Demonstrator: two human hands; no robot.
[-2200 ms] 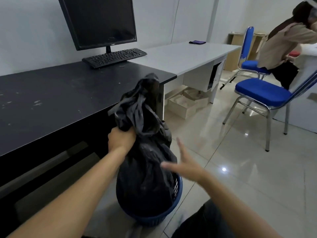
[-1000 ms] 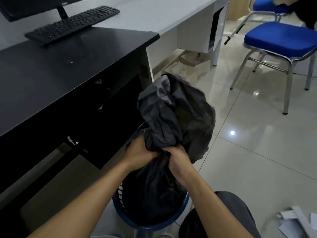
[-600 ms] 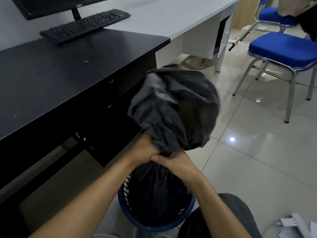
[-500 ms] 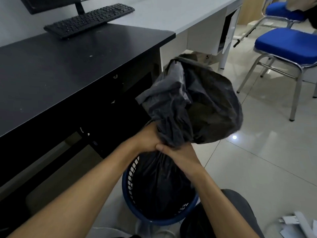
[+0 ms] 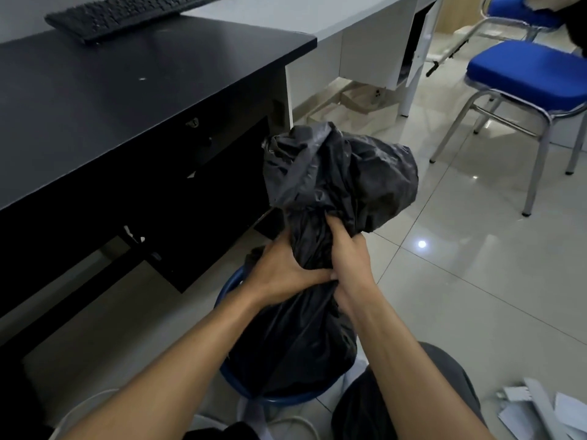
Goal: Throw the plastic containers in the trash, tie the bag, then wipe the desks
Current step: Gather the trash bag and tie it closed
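Tiled floor around blue bin: black trash bag sits in the bin, neck gathered above its rim, where left hand and right hand curl tight round it. Twisting firmly before knotting should prevent slippage.

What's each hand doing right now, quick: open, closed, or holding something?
Left hand: closed, gripping the gathered neck of the black trash bag.
Right hand: closed, gripping the same neck beside it.
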